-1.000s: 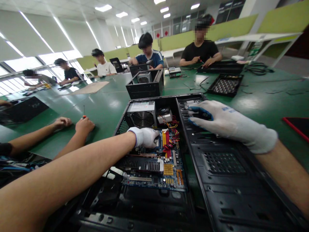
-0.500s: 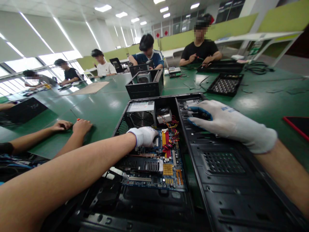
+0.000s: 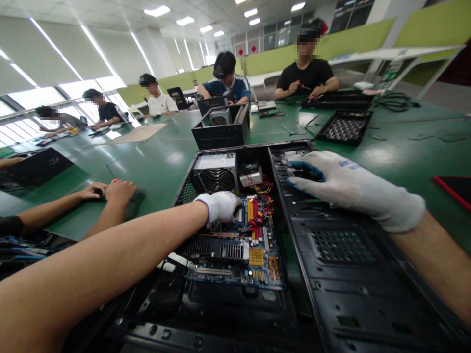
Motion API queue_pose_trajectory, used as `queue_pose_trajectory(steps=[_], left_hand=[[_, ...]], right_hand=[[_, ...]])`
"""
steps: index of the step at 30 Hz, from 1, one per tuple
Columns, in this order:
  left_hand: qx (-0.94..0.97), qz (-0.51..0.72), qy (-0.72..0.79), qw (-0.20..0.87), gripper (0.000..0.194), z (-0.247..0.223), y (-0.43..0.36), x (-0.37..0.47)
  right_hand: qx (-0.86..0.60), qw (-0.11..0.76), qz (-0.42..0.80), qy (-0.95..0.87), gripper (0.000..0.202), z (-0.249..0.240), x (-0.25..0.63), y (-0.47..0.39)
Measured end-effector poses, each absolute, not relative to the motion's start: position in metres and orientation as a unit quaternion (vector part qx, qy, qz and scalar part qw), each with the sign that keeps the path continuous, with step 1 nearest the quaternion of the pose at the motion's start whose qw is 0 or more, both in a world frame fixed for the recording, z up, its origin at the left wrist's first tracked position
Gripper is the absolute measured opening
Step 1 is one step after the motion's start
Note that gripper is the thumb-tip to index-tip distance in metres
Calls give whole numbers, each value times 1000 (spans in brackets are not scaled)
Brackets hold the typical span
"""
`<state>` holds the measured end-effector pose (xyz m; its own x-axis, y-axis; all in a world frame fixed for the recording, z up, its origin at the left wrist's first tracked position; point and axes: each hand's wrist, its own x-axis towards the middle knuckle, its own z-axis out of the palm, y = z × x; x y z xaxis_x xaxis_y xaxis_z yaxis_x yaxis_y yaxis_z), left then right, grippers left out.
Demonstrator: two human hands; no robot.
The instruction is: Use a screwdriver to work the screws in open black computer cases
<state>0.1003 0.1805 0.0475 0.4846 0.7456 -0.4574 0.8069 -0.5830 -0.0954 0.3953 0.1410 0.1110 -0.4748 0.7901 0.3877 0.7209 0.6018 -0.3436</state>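
Observation:
An opened black computer case (image 3: 217,306) lies flat in front of me with a blue motherboard (image 3: 235,274) inside. My left hand (image 3: 222,207), in a white glove, reaches down to the board beside the CPU socket (image 3: 239,215). Its fingers are curled together and point downward; whatever they pinch is hidden under the glove. On the case's right-hand metal panel (image 3: 342,289) rests my gloved right hand (image 3: 324,176), thumb and blue-coated fingers apart, holding nothing visible. Red and yellow memory slots (image 3: 253,211) and a bundle of coloured wires (image 3: 257,225) sit just right of my left hand.
A power supply (image 3: 216,174) fills the case's far left corner. Past it stands another black case (image 3: 222,130). A co-worker's bare hands (image 3: 119,191) hold a screwdriver at the left. A black perforated tray (image 3: 346,127) lies on the green table (image 3: 401,152).
Both my hands stay almost in place. At the left, the co-worker's hand with the screwdriver has shifted slightly left, closer to their other hand.

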Motion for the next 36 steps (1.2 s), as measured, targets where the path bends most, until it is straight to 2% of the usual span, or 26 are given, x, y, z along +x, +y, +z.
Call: queue_pose_trajectory(steps=[36], left_hand=[[855, -253, 450, 55, 51, 50, 178, 103]], right_hand=[[-450, 250, 61, -855, 59, 111, 395, 142]])
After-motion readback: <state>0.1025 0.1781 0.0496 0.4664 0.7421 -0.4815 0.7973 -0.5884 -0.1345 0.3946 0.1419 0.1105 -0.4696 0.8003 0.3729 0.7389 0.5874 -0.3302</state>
